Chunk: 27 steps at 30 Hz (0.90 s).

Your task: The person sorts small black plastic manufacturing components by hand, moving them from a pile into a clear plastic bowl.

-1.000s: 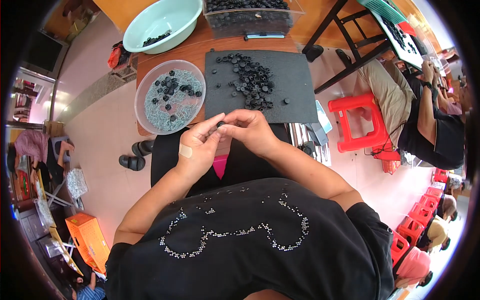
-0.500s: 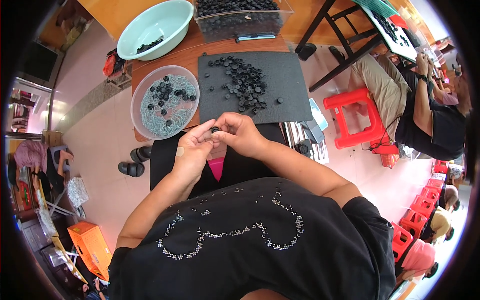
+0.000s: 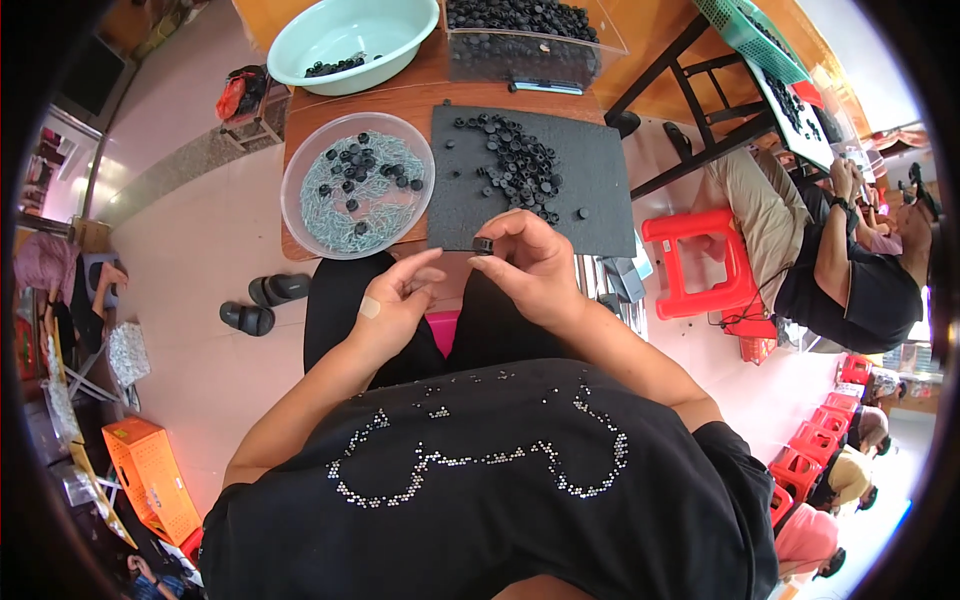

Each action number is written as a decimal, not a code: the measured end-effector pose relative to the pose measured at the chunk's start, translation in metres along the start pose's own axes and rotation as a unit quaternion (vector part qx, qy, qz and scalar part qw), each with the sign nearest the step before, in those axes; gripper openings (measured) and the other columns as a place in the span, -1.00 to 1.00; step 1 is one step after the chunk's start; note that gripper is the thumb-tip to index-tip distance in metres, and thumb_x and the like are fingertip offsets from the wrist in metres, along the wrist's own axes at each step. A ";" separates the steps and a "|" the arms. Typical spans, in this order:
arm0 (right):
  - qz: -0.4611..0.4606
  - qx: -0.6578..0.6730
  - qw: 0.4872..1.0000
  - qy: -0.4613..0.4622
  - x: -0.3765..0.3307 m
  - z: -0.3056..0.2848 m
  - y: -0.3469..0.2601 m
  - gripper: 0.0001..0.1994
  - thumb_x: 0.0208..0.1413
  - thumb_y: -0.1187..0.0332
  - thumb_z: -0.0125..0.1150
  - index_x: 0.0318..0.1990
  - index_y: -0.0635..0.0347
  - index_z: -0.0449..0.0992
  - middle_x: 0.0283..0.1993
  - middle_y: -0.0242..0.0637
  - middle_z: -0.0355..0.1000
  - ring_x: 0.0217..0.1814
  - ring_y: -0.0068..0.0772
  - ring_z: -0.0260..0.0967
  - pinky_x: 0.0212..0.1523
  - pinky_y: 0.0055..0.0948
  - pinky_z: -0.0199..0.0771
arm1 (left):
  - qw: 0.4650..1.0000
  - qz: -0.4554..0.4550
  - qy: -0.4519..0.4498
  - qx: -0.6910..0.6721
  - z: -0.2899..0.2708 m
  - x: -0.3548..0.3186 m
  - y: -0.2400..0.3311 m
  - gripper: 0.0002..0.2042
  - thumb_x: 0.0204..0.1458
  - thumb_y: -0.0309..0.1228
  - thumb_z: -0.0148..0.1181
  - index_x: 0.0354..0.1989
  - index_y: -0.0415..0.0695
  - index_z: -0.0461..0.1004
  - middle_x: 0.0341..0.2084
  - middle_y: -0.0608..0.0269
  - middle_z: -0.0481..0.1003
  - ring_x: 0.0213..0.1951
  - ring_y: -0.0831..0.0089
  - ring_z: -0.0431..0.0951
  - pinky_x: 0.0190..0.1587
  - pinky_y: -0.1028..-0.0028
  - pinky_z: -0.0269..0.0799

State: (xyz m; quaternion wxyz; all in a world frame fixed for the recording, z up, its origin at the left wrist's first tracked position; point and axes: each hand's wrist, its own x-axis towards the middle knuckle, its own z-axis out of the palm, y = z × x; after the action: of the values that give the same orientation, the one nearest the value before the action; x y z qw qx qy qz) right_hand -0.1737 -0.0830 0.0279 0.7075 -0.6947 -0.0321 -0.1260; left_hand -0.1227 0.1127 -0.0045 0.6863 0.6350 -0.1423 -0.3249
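Black ribbed cap [image 3: 483,245], R hand [image 3: 530,268] grip

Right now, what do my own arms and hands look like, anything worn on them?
Both forearms are bare from the short sleeves of a black top with a curly line of small silvery studs. The left hand wears a small plaster strip near the thumb base. The right hand shows no ring, glove or watch.

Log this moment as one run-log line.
right hand: pinches small black part | left hand: open, empty, beside it | black mat: pile of black parts | clear bowl: left of mat
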 end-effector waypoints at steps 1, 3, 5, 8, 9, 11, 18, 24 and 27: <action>-0.032 -0.030 0.999 -0.003 0.002 0.001 -0.004 -0.72 -0.11 0.69 0.24 -0.23 0.26 0.38 -0.20 -0.32 0.34 -0.28 -0.68 0.24 -0.35 -0.68 0.29 | 0.999 -0.031 0.015 0.004 -0.008 -0.004 -0.010 -0.56 0.01 -0.69 -0.08 0.12 -0.18 0.29 -0.24 0.25 0.45 -0.32 0.61 0.44 -0.23 0.61 0.40; -0.046 -0.041 0.998 -0.003 0.002 0.002 -0.010 -0.72 -0.11 0.69 0.23 -0.22 0.26 0.37 -0.19 -0.29 0.33 -0.27 -0.66 0.24 -0.35 -0.68 0.29 | 0.996 -0.077 0.037 -0.001 -0.018 -0.011 -0.025 -0.58 0.00 -0.66 -0.07 0.11 -0.19 0.30 -0.23 0.25 0.45 -0.33 0.62 0.44 -0.26 0.62 0.40; -0.061 -0.051 0.997 -0.004 0.002 0.003 -0.013 -0.72 -0.11 0.70 0.23 -0.22 0.27 0.37 -0.18 -0.26 0.33 -0.27 -0.64 0.24 -0.35 -0.67 0.29 | 0.993 -0.105 0.047 -0.008 -0.022 -0.009 -0.030 -0.58 0.00 -0.66 -0.06 0.10 -0.19 0.30 -0.24 0.23 0.44 -0.35 0.61 0.43 -0.27 0.62 0.40; -0.059 -0.085 0.995 0.006 -0.001 0.004 -0.016 -0.72 -0.11 0.71 0.21 -0.22 0.29 0.37 -0.16 -0.24 0.31 -0.26 -0.63 0.24 -0.34 -0.65 0.30 | 0.991 -0.127 0.053 -0.005 -0.025 -0.007 -0.038 -0.59 0.01 -0.64 -0.06 0.10 -0.20 0.30 -0.23 0.22 0.43 -0.36 0.61 0.42 -0.28 0.61 0.40; -0.067 -0.093 0.993 0.011 -0.002 0.006 -0.019 -0.72 -0.11 0.71 0.21 -0.22 0.29 0.36 -0.15 -0.24 0.31 -0.26 -0.63 0.24 -0.33 -0.66 0.30 | 0.992 -0.119 0.047 0.006 -0.026 -0.006 -0.043 -0.60 0.02 -0.62 -0.08 0.10 -0.21 0.30 -0.22 0.23 0.43 -0.35 0.61 0.43 -0.28 0.61 0.40; -0.078 -0.103 0.992 0.016 -0.005 0.009 -0.026 -0.72 -0.12 0.72 0.21 -0.22 0.29 0.36 -0.15 -0.24 0.31 -0.26 -0.63 0.24 -0.32 -0.66 0.30 | 0.992 -0.116 0.047 0.029 -0.030 -0.003 -0.055 -0.59 0.01 -0.62 -0.08 0.10 -0.22 0.30 -0.23 0.22 0.43 -0.36 0.60 0.43 -0.28 0.60 0.40; -0.056 -0.037 0.997 0.045 -0.017 0.010 -0.043 -0.69 -0.09 0.78 0.11 -0.19 0.27 0.31 -0.14 -0.22 0.33 -0.23 -0.67 0.25 -0.28 -0.70 0.29 | 0.989 -0.078 0.034 0.119 -0.036 0.004 -0.077 -0.58 -0.03 -0.65 -0.04 0.08 -0.24 0.32 -0.28 0.20 0.43 -0.39 0.57 0.45 -0.31 0.58 0.43; -0.052 0.042 0.997 0.046 -0.024 0.014 -0.064 -0.70 -0.03 0.75 0.06 -0.17 0.21 0.28 -0.09 -0.11 0.39 -0.17 -0.60 0.36 -0.20 -0.69 0.34 | 0.988 -0.055 0.043 0.138 -0.038 0.007 -0.081 -0.59 -0.03 -0.65 -0.03 0.07 -0.25 0.33 -0.31 0.21 0.44 -0.42 0.55 0.46 -0.34 0.57 0.44; 0.019 0.163 0.985 0.043 -0.026 0.008 -0.075 -0.75 0.03 0.66 0.07 -0.15 0.17 0.29 -0.07 -0.06 0.42 -0.14 -0.50 0.41 -0.19 -0.63 0.38 | 0.989 -0.052 0.048 0.129 -0.039 0.007 -0.081 -0.59 -0.02 -0.65 -0.03 0.07 -0.25 0.33 -0.32 0.20 0.44 -0.42 0.55 0.46 -0.33 0.57 0.45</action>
State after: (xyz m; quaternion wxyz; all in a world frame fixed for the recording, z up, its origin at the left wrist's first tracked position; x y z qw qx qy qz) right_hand -0.2149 -0.0714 0.0956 0.8143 -0.5645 -0.0082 -0.1351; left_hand -0.1157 0.1403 -0.0902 0.5868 0.7398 -0.1161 -0.3081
